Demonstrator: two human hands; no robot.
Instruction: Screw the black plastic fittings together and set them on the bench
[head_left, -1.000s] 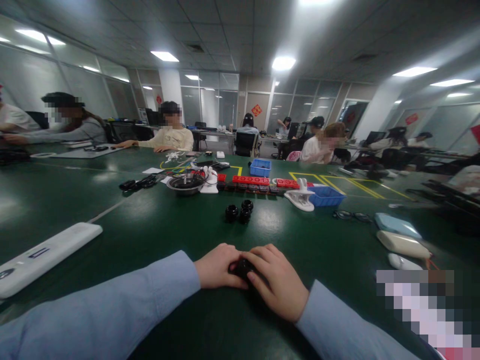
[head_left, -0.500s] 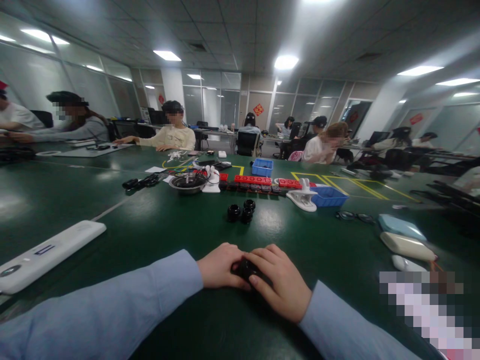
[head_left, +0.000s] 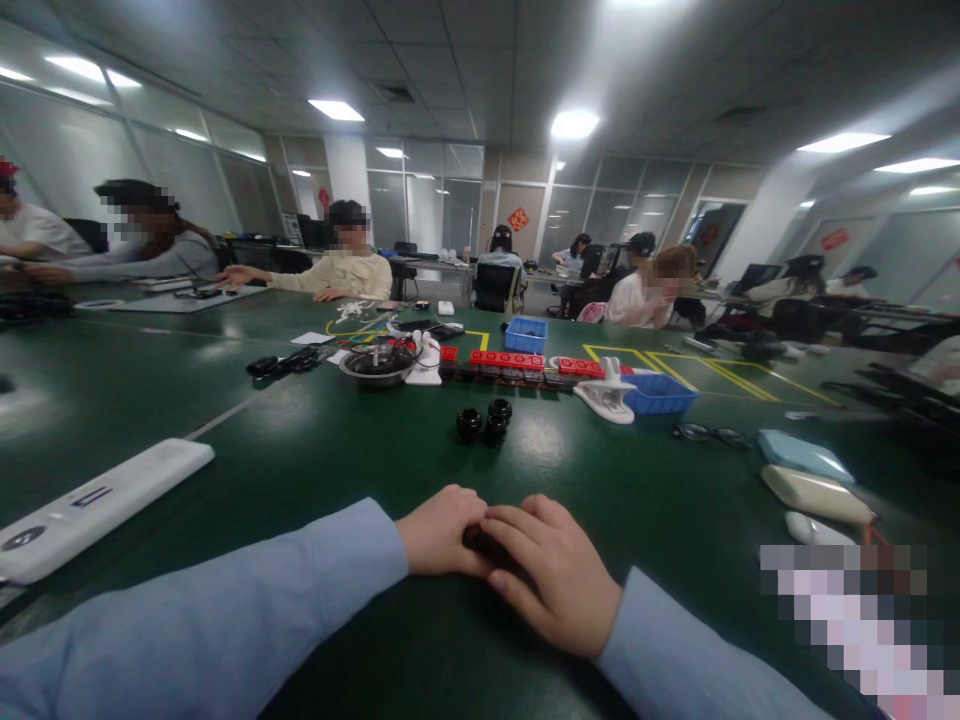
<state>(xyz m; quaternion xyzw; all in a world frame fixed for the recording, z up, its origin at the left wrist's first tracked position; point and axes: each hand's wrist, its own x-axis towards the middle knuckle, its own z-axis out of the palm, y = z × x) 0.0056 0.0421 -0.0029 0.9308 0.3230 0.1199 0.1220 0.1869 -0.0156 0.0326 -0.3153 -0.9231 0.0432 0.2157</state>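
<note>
Both my hands rest together on the green table (head_left: pixel 315 450) near its front edge. My left hand (head_left: pixel 439 532) is curled, and my right hand (head_left: pixel 551 585) lies over its fingers, closed round a small black part (head_left: pixel 480 543) that is almost fully hidden between them. Both arms wear light blue sleeves. Further out on the table stand three small black ring-shaped parts (head_left: pixel 484 424) in a cluster, untouched.
A white power strip (head_left: pixel 97 505) lies at the left. A metal bowl (head_left: pixel 377 365), red and black blocks (head_left: pixel 517 366), two blue bins (head_left: pixel 654 393), a white clamp stand (head_left: pixel 604 395), glasses (head_left: pixel 709 434) and cases (head_left: pixel 814 480) lie beyond. Several people sit at the far side.
My right hand has slid further over the left, covering the black part that showed between the fingers before. The view has barely shifted.
</note>
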